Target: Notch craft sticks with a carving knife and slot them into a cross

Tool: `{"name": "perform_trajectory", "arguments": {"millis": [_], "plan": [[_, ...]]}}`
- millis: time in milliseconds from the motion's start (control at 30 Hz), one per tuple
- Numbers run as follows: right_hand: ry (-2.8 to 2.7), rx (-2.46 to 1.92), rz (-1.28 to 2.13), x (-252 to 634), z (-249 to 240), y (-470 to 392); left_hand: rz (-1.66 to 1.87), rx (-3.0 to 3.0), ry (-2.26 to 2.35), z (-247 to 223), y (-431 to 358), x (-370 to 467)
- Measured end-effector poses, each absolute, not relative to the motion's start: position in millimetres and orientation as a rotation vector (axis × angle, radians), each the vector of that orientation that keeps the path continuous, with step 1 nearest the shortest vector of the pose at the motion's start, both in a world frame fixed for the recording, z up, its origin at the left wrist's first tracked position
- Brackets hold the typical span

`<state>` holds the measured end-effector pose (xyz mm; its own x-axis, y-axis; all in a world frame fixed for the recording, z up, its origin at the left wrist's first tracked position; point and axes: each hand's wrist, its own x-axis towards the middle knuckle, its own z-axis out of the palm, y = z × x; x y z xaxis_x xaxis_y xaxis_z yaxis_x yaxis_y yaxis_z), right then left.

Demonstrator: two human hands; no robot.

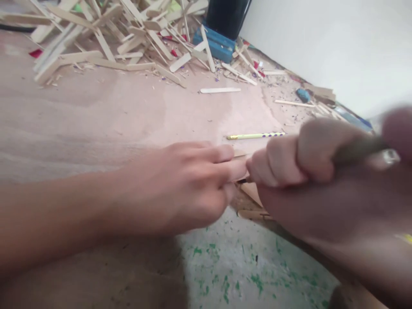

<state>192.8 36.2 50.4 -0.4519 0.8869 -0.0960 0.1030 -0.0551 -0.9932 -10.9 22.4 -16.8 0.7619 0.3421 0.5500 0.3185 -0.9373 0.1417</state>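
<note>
Right hand (286,159) in tight fist.

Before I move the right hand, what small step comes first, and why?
I'd slide the left hand back slightly. The right hand is closed round a tool, and a dark tip, seemingly the tool's, shows right beside the left fingertips. Blur hides the exact gap, so extra room seems safer.

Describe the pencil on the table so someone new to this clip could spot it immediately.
On the wooden table, look between the heap of craft sticks and the right hand. Just beyond that hand lies a slim, pale yellow pencil. Purple dots toward one end set it apart from the plain sticks.
</note>
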Motion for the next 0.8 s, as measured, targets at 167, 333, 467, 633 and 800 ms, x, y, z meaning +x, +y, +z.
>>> {"name": "perform_trajectory", "arguments": {"millis": [167,333,467,633,800], "plan": [[-1.212,-1.136,1.688,190,51,44,0.934,2.886,0.559,-20,20,-11],[-1.06,-1.149,1.454,194,55,35,0.925,2.899,0.585,-20,20,-9],[-1.119,-1.225,1.465,189,57,32,0.949,2.879,0.608,-18,20,-8],[-1.252,-1.182,1.522,200,48,38,0.934,2.886,0.593,-19,20,-8],[-1.499,-1.058,1.585,209,47,40,0.956,2.884,0.604,-19,20,-9]]}}
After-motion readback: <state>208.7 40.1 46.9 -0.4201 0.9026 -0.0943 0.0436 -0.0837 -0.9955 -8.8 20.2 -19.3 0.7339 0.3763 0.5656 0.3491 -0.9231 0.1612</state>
